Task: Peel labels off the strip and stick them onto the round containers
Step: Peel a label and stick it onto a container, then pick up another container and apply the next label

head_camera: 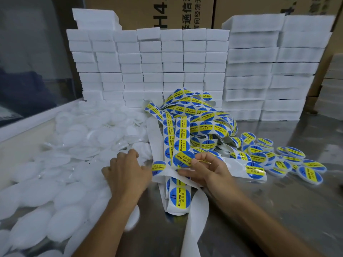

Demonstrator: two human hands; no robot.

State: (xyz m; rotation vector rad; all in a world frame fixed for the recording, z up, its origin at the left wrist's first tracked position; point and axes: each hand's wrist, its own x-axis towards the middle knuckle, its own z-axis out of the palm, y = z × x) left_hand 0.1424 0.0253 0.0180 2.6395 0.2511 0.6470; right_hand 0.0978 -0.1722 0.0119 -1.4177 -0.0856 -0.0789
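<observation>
At nine o'clock a deep heap of plain white round containers (74, 138) spreads over the left of the metal table (278, 210), running from the far edge down to seven o'clock. The left hand (128, 171) lies palm down on the near edge of that heap, just left of centre, its fingers bent into the white lids; whether it actually grips one of them cannot be told, as the fingertips are blurred.

At twelve o'clock a wall of stacked white foam blocks (148, 67) stands across the back, with brown cardboard cartons (167, 12) behind it. In front of the wall, at the centre, lies a tangled label strip (185, 127), white backing paper carrying blue and yellow round stickers printed SOLDERING PASTE; loops of it trail toward six o'clock between the two forearms.

Just right of centre the right hand (206, 169) pinches one peeled label (183, 158) between thumb and fingers, holding it tilted above the strip, close to the left hand.

At three o'clock a cluster of labelled containers (289, 162) rests on the table, each topped with a blue and yellow sticker, lying beside and partly over one another, near the strip's right side.
</observation>
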